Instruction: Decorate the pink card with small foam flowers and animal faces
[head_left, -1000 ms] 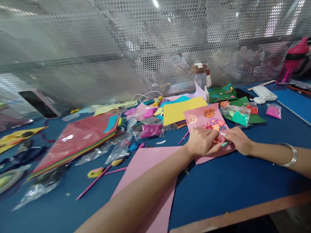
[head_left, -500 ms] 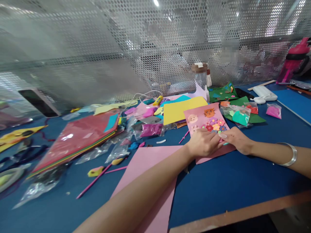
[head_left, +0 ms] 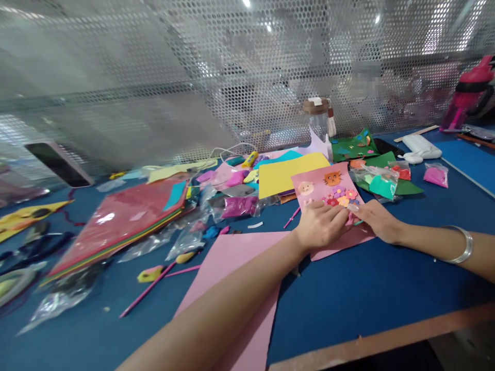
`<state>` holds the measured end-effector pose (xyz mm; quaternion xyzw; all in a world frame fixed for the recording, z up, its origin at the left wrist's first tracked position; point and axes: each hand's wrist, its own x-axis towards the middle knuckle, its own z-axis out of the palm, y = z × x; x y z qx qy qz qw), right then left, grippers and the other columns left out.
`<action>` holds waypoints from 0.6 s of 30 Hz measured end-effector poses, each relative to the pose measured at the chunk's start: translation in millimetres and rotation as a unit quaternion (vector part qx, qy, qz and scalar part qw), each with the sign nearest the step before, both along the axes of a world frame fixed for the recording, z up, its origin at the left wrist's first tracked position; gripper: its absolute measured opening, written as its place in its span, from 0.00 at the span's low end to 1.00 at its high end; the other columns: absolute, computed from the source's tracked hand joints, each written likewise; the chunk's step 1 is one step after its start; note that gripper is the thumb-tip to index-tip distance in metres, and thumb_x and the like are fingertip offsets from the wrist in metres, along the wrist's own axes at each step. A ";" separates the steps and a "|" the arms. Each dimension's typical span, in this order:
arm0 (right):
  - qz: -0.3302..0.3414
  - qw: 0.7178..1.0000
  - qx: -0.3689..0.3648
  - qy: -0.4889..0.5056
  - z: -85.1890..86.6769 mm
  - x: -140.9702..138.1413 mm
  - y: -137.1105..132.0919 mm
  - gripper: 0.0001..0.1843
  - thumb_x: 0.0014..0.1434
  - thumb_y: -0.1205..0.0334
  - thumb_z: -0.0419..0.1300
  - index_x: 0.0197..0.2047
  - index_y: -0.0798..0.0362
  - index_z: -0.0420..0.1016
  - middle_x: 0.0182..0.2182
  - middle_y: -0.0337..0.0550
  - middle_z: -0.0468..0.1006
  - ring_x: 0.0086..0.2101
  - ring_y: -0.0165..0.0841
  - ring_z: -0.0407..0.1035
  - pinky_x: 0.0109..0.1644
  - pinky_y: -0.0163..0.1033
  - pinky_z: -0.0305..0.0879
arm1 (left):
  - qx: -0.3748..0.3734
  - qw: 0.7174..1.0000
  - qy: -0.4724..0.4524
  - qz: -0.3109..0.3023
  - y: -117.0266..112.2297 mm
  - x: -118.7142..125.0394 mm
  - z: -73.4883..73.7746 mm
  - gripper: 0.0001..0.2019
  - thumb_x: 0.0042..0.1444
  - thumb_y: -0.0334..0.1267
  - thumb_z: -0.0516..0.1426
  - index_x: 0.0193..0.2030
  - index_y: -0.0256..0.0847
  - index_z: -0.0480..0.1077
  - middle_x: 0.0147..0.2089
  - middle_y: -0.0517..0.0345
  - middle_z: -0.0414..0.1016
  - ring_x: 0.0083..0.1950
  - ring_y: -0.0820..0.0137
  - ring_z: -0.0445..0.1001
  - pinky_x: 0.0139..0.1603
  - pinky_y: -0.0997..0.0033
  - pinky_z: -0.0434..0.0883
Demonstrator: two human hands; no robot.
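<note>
My left hand (head_left: pixel 323 224), fingers curled and closed, rests over the lower part of a pink sheet (head_left: pixel 323 252). My right hand (head_left: pixel 377 221) meets it there, its thumb and fingers pressed together. Between the fingertips a bit of pink and a thin teal piece show, but what they grip is mostly hidden. Colourful clay flowers (head_left: pixel 340 194) cluster on the sheet just above the fingers. Higher up are an orange cat face (head_left: pixel 332 178) and a pale pig-like face (head_left: pixel 306 188). A larger pink sheet (head_left: pixel 235 268) lies under my left forearm.
A yellow sheet (head_left: pixel 286 175) and bagged purple clay (head_left: pixel 240 206) lie behind. Green clay in a bag (head_left: pixel 382 184) is at right. Pink sticks (head_left: pixel 149 288) and a plastic-wrapped red paper stack (head_left: pixel 119 216) lie left. A lidded cup (head_left: pixel 318 116) stands at the back.
Both hands stay on the pink sheet, with small finger shifts; less of the teal piece shows between them. The view has moved very slightly.
</note>
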<state>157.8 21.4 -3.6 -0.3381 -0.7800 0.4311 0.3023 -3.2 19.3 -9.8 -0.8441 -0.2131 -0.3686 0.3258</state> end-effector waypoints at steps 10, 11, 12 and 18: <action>0.002 0.986 0.161 -0.052 2.2 1.1 -4.1 0.22 0.58 0.51 0.46 0.20 0.57 0.63 0.15 0.33 0.55 0.18 0.22 0.50 0.22 0.30 0.46 | -0.078 0.997 -0.002 -0.006 -1.6 -1.8 -1.7 0.19 0.57 0.48 0.38 0.30 0.36 0.61 0.19 0.61 0.67 0.16 0.76 0.64 0.18 0.74 0.57; 0.000 0.984 0.170 -0.051 1.8 0.6 -4.3 0.22 0.59 0.52 0.45 0.20 0.57 0.61 0.14 0.33 0.54 0.18 0.22 0.50 0.22 0.30 0.46 | -0.078 0.997 0.003 -0.001 -1.3 -2.1 -1.9 0.19 0.58 0.46 0.38 0.30 0.36 0.61 0.19 0.61 0.68 0.17 0.75 0.64 0.18 0.74 0.56; -0.002 0.983 0.178 -0.047 1.2 0.2 -4.3 0.23 0.59 0.52 0.45 0.19 0.56 0.59 0.14 0.33 0.54 0.18 0.22 0.50 0.22 0.30 0.46 | -0.078 0.997 0.007 0.006 -0.9 -2.4 -2.1 0.18 0.59 0.45 0.38 0.30 0.36 0.61 0.19 0.61 0.68 0.16 0.75 0.64 0.18 0.74 0.56; -0.057 0.988 0.140 -0.018 -2.5 -1.8 -2.9 0.24 0.59 0.51 0.45 0.16 0.55 0.53 0.14 0.34 0.52 0.18 0.22 0.47 0.21 0.31 0.45 | -0.056 0.997 0.005 0.046 1.0 -1.9 -2.9 0.18 0.61 0.41 0.41 0.21 0.38 0.57 0.14 0.62 0.63 0.14 0.76 0.59 0.17 0.74 0.52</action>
